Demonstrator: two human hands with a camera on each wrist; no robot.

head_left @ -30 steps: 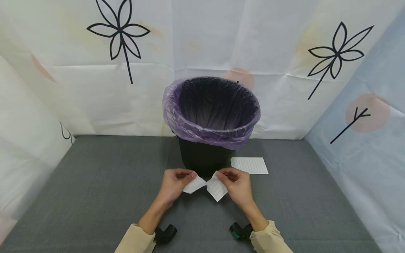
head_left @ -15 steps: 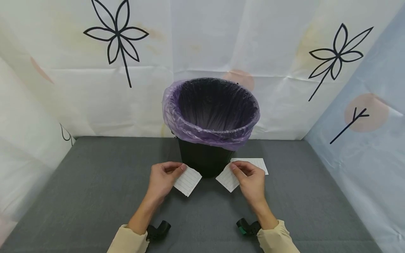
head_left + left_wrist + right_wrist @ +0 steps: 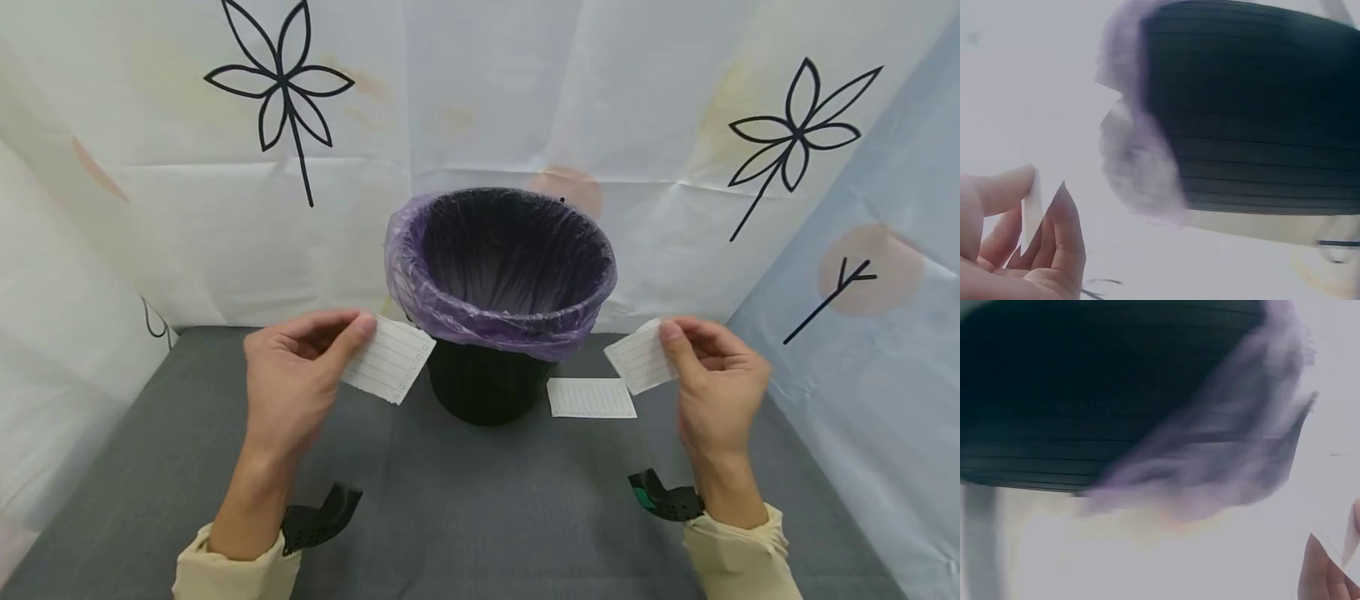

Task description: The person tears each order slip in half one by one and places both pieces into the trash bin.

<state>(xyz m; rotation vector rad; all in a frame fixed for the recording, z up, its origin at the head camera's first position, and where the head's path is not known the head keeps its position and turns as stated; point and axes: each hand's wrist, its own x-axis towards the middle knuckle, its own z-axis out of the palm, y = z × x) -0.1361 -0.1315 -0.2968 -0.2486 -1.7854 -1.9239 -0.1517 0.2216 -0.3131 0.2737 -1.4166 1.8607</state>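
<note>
Left hand (image 3: 292, 383), pinching ruled white paper scrap (image 3: 390, 360); right hand (image 3: 718, 392), pinching similar scrap (image 3: 641, 358). Apparent step: scraps parted; next, presumably: release into purple-lined round black bin (image 3: 487, 385).

Right hand (image 3: 1327, 575) sliced by its wrist view's edge, purple bin liner (image 3: 1222, 450) pure blur there; head view crops both sleeves (image 3: 236, 575)!
</note>
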